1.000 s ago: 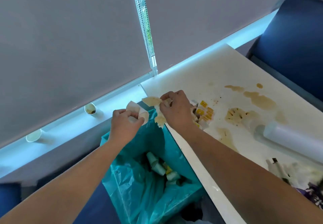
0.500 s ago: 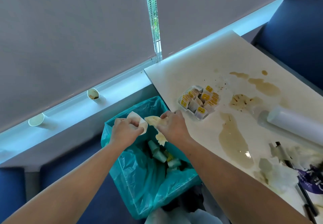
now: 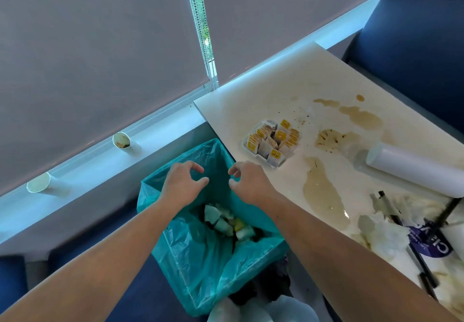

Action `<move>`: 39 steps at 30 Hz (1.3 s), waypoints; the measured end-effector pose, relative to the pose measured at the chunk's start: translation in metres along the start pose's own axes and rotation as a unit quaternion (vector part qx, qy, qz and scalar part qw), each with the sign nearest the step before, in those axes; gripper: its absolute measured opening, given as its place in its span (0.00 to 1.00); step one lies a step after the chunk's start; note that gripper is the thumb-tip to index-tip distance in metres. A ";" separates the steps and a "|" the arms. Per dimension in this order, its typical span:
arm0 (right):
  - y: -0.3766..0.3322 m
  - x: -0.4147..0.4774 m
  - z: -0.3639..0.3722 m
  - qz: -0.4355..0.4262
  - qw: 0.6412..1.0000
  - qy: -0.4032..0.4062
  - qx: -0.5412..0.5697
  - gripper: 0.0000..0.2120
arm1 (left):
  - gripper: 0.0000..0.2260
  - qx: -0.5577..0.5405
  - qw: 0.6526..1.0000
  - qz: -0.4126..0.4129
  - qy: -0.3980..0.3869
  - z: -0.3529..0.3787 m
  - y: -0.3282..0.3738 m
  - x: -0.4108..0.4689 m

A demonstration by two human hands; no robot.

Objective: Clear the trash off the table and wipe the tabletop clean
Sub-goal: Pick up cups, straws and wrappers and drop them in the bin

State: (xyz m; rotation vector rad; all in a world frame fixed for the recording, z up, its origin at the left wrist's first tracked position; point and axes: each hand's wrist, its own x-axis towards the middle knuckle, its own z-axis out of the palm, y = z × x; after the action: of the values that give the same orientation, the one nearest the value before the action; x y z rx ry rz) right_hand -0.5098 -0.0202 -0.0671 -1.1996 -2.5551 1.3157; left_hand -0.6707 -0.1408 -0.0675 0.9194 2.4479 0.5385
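Note:
My left hand [image 3: 182,185] and my right hand [image 3: 248,181] hover over the teal trash bag [image 3: 200,251], fingers loosely curled and holding nothing. Crumpled cups and paper lie at the bottom of the bag. To the right, the white table [image 3: 276,95] carries brown spill stains [image 3: 322,195]. A clear tray of yellow-labelled tea bags [image 3: 272,142] sits near the table's left edge. Crumpled white tissues [image 3: 384,231] lie at the right.
A white roll [image 3: 411,168] lies on the table's right side, with black pens [image 3: 424,266] and a purple printed sheet [image 3: 431,244] beyond the tissues. Two paper cups [image 3: 125,143] [image 3: 41,185] lie on the window sill. Blue seats flank the table.
Both hands let go of the stained paper pieces they held over the bag. The pieces are gone from the hands, and the fingers have spread apart.

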 end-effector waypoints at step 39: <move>0.203 0.033 -0.166 0.224 0.948 0.150 -0.169 0.12 | 0.10 -0.049 0.974 0.181 -0.128 0.136 0.235 0.054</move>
State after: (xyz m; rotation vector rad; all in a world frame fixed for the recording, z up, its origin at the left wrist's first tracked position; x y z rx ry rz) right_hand -0.3494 0.1851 -0.1131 -1.9605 -2.4259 0.6618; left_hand -0.5137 0.0867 -0.0747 1.3140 2.0157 0.6143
